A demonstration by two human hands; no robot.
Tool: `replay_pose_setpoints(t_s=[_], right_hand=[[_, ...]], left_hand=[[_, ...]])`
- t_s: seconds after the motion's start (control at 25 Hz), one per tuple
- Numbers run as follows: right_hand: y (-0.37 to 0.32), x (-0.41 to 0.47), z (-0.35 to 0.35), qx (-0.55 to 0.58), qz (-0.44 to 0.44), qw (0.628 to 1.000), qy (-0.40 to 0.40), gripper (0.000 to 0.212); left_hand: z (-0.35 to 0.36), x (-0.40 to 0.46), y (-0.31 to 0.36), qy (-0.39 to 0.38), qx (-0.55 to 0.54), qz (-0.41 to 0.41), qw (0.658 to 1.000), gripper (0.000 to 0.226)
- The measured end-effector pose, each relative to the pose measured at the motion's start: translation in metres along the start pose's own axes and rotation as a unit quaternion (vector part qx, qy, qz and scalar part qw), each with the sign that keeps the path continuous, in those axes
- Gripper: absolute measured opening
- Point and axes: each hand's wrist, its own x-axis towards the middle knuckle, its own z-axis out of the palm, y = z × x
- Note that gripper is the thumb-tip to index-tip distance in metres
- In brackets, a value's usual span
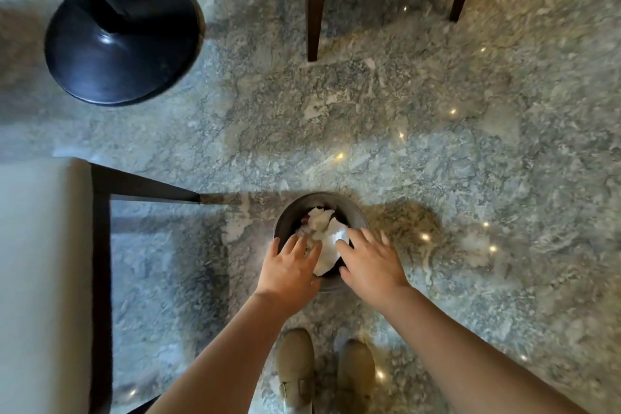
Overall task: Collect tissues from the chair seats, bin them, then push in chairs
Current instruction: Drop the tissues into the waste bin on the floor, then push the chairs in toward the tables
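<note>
A small round grey bin (353, 212) stands on the marble floor just ahead of my feet. White crumpled tissues (325, 239) fill its mouth. My left hand (290, 267) hovers over the bin's near left rim, palm down, fingers spread and touching the tissues. Over the near right rim, my right hand (371, 262) lies palm down, its fingertips on the tissue pile. Neither hand visibly grips anything. A chair with a pale cushioned seat (40, 262) and dark wood frame stands at my left; no tissue shows on the part of the seat I see.
A black round table base (124, 44) with its pole stands at the far left. Dark legs of another chair (316, 0) rise at the top centre and right. My two beige shoes (326, 373) are right behind the bin. Open marble floor lies to the right.
</note>
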Motion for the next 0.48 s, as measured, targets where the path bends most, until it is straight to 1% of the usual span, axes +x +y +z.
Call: replay_pose_setpoints(t_s=[0.12,0.2,0.36,0.48], right_hand=[[-0.019,-0.043,-0.078,0.011,0.007,1.0,0.026,0.041],[-0.036,-0.082,-0.144,0.009,0.009,0.998,0.062,0.039],[-0.084,-0.164,-0.262,0.012,-0.004,0.987,0.162,0.033],[-0.13,-0.223,-0.329,0.024,-0.03,0.97,0.239,0.034]], left_hand=[[-0.08,-0.05,0.002,0.049,-0.011,-0.027,0.998,0.049],[-0.146,-0.098,0.003,0.082,-0.025,-0.053,0.995,0.041],[-0.259,-0.207,0.005,0.209,-0.004,-0.081,0.975,0.03],[-0.316,-0.292,0.005,0.29,0.016,-0.107,0.951,0.031]])
